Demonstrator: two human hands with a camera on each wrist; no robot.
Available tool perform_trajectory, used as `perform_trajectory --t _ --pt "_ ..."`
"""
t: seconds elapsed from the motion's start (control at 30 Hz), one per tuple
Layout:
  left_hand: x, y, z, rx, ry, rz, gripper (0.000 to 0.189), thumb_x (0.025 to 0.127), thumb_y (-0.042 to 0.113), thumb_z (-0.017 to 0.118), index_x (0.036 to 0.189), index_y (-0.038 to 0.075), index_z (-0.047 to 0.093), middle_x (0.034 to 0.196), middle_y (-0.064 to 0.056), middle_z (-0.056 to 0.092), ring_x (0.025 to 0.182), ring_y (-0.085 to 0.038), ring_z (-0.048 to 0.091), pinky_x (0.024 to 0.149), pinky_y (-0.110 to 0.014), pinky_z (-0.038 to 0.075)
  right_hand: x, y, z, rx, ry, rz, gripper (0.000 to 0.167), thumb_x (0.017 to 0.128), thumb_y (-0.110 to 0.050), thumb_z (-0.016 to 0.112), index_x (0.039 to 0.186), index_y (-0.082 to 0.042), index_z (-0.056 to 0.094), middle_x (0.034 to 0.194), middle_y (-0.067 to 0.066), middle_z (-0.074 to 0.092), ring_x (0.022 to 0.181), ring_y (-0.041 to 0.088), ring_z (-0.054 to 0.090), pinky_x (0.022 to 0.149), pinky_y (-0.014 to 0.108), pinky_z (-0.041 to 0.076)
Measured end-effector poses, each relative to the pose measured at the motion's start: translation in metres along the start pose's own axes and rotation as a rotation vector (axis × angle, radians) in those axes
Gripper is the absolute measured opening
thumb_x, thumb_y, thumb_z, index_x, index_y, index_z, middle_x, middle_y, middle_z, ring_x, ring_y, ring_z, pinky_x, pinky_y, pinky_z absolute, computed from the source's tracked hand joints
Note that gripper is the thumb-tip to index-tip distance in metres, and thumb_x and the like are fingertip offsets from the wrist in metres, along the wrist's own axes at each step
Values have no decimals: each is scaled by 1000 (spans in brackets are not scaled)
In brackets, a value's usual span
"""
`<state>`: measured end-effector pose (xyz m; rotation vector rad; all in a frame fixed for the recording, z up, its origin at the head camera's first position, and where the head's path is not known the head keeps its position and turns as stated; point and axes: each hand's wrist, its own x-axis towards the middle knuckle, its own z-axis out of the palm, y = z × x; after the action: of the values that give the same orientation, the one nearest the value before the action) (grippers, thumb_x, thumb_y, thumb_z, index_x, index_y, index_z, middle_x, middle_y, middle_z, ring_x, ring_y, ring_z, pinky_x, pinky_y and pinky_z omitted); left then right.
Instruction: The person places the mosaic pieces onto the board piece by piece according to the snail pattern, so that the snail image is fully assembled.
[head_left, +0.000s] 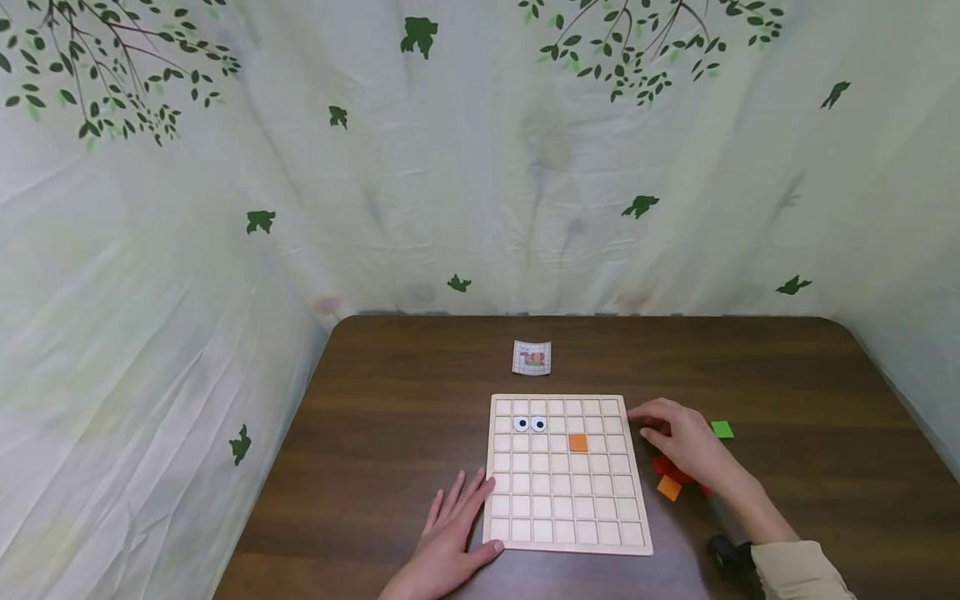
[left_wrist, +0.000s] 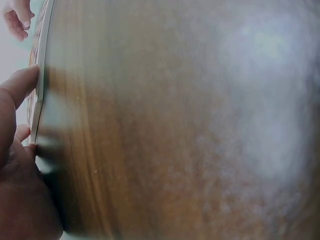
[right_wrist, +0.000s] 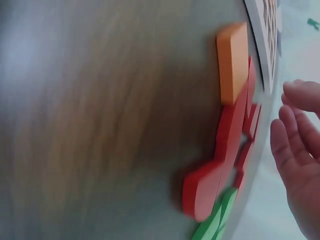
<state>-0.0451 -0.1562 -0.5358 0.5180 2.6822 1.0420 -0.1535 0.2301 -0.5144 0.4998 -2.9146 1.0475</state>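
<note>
Two hands work around a grid board with little square pieces.
The board (head_left: pixel 581 486) lies on the brown table (head_left: pixel 390 400), low in the middle of the head picture. The left hand (head_left: pixel 452 543) rests on its lower left edge, fingers spread, thumb near the bottom corner. The right hand (head_left: pixel 686 442) is by the board's upper right edge, fingers a bit bent, with a gap below the thumb in the right wrist picture; I can't tell if it touches the board. Two round eyes (head_left: pixel 529 424) sit side by side near the board's top left, and one orange square (head_left: pixel 577 442) sits right of them, lower down. Red pieces (head_left: pixel 670 471), a loose orange piece (head_left: pixel 670 489) and a green piece (head_left: pixel 722 430) lie at the lower right. A small card (head_left: pixel 532 358) above the board shows a colored picture, too tiny to read.
</note>
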Motion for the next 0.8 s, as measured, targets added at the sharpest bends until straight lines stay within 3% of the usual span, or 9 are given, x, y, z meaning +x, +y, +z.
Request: perform_trajectory --t 0.27,0.43,0.67,0.8 --pt "0 -1 1 0 11 10 77 89 42 69 154 20 34 162 -3 24 148 -34 11 109 -56 1 4 12 -12 -50 19 19 34 85 5 72 116 -8 71 115 12 64 103 35 60 83 53 52" --pt "-1 -2 2 -11 12 10 77 89 42 69 154 19 34 162 -4 24 148 -35 11 108 -55 0 7 18 -9 -33 2 39 34 84 5 71 116 -7 71 117 14 63 93 29 61 76 46 54" --pt "1 -1 0 2 -6 -9 77 89 44 68 154 20 34 162 -2 23 149 -33 11 110 -58 2 12 21 -10 -44 -25 0 30 84 1 74 112 -7 72 104 5 64 86 22 59 73 40 51" --pt "2 -3 2 18 -4 -15 78 89 43 69 155 21 33 162 -1 22 149 -31 10 110 -53 0 16 21 -11 -40 -64 -13 26 85 -1 74 110 -7 73 98 2 61 82 17 57 70 36 49"
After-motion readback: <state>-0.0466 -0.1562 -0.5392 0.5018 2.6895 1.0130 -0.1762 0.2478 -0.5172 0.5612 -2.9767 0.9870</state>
